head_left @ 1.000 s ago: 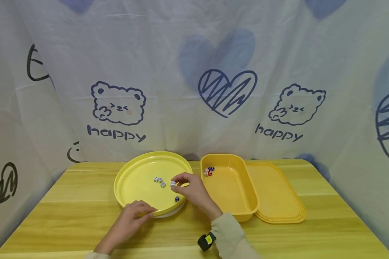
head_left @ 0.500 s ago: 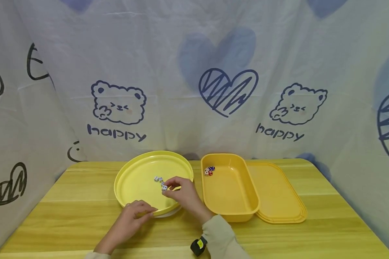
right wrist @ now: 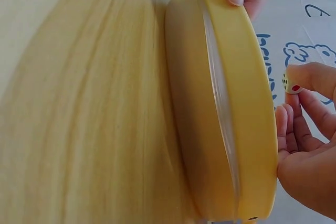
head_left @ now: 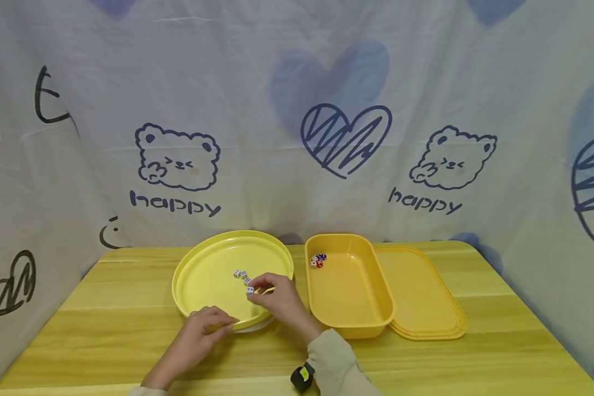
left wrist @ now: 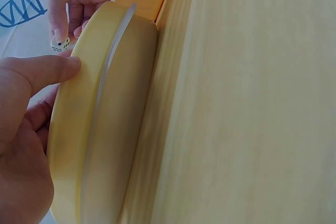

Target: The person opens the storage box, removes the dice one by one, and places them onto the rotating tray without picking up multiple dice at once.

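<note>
In the head view my right hand (head_left: 282, 300) pinches a white die (head_left: 249, 290) between thumb and fingertips, above the round yellow tray (head_left: 203, 286). The right wrist view shows this die (right wrist: 292, 83) with a red pip on one face. Several white dice, one of them a white die (head_left: 236, 273), lie on the tray just beyond those fingertips, the nearest partly covered. My left hand (head_left: 203, 333) grips the tray's near rim, thumb (left wrist: 68, 68) outside and fingers behind the rim. The tray's right front part is hidden by my right hand.
An orange rectangular container (head_left: 348, 291) stands right of the tray, with a small group of white, red and blue dice (head_left: 318, 261) in its far left corner. Its flat lid (head_left: 425, 297) lies to the right on the wooden table (head_left: 425, 368). A printed curtain (head_left: 257, 110) hangs behind.
My right hand has moved left and slightly toward me with the white die, covering the spot where a blue die lay on the tray. The left hand stays on the rim.
</note>
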Action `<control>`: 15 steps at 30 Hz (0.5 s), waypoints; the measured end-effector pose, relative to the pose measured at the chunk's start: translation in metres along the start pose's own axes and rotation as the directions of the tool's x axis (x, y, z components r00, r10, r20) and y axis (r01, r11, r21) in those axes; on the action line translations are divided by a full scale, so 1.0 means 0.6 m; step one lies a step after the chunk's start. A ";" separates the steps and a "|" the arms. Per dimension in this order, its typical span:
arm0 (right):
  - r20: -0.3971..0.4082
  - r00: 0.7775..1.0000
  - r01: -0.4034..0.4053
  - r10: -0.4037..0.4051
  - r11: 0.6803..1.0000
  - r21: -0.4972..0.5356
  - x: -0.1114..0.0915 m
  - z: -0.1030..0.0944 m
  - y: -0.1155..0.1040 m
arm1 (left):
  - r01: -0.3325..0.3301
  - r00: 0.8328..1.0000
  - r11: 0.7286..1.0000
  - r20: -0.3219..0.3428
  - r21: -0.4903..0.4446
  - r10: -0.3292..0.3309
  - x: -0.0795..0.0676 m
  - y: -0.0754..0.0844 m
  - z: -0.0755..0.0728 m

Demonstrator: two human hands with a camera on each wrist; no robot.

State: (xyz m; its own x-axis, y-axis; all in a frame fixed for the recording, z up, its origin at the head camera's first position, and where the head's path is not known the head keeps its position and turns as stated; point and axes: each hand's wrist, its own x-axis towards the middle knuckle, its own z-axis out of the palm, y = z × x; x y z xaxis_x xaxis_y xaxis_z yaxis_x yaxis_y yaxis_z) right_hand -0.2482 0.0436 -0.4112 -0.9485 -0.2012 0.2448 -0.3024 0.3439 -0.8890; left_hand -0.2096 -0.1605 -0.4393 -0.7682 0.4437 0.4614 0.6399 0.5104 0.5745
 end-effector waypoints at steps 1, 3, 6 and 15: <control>-0.002 1.000 0.000 0.000 1.000 -0.004 0.000 0.000 0.001 | -0.001 1.000 1.000 -0.001 -0.001 0.001 0.000 0.000 0.000; -0.004 1.000 0.002 -0.002 1.000 -0.005 0.000 0.001 0.002 | -0.003 1.000 1.000 -0.001 -0.004 0.003 0.000 -0.001 0.000; -0.002 1.000 0.007 -0.007 1.000 -0.007 -0.001 0.001 0.002 | 0.000 1.000 1.000 0.004 -0.009 0.000 0.000 -0.002 0.000; -0.004 0.999 0.032 -0.032 0.999 -0.009 -0.003 0.003 0.006 | 0.010 1.000 1.000 0.015 -0.007 -0.010 0.000 -0.003 0.001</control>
State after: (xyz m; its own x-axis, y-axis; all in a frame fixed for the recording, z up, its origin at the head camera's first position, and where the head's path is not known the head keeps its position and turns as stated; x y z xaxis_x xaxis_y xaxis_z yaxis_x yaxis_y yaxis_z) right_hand -0.2474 0.0437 -0.4153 -0.9385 -0.2090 0.2749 -0.3339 0.3457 -0.8769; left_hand -0.2108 -0.1611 -0.4410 -0.7740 0.4497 0.4457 0.6322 0.5098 0.5835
